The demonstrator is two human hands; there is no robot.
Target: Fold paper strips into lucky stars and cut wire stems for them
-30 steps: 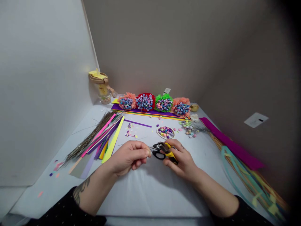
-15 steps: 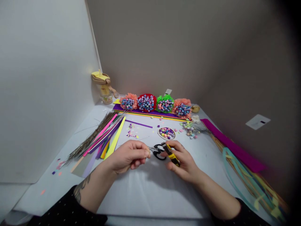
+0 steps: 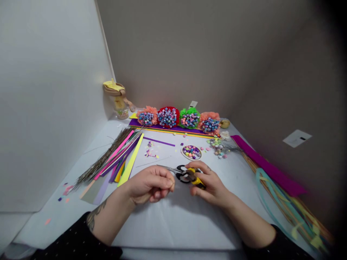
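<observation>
My left hand (image 3: 153, 183) is closed in a pinch over the white table; what sits between its thumb and fingertip is too small to make out. In my right hand (image 3: 207, 180) are pliers with yellow and black handles (image 3: 197, 178), their dark jaws pointing left toward my left hand. Black-handled scissors (image 3: 181, 169) lie on the table just behind the two hands, blades toward the left. Beyond them an oval dish (image 3: 200, 156) holds small folded paper stars (image 3: 191, 151). A thin wire (image 3: 153, 162) lies left of the scissors.
Paper strips (image 3: 132, 159) and a bundle of wire stems (image 3: 103, 159) lie on the left. Four star-filled paper flowers stand along the back, one in red (image 3: 168, 117). A jar (image 3: 119, 101) stands at back left. Magenta paper (image 3: 265, 162) and teal-wrapped sticks (image 3: 284, 202) lie right.
The pliers have turned in my right hand, swinging their jaws up and then back down toward the left. My left hand has dropped slightly and stays pinched, showing more of the scissor blades.
</observation>
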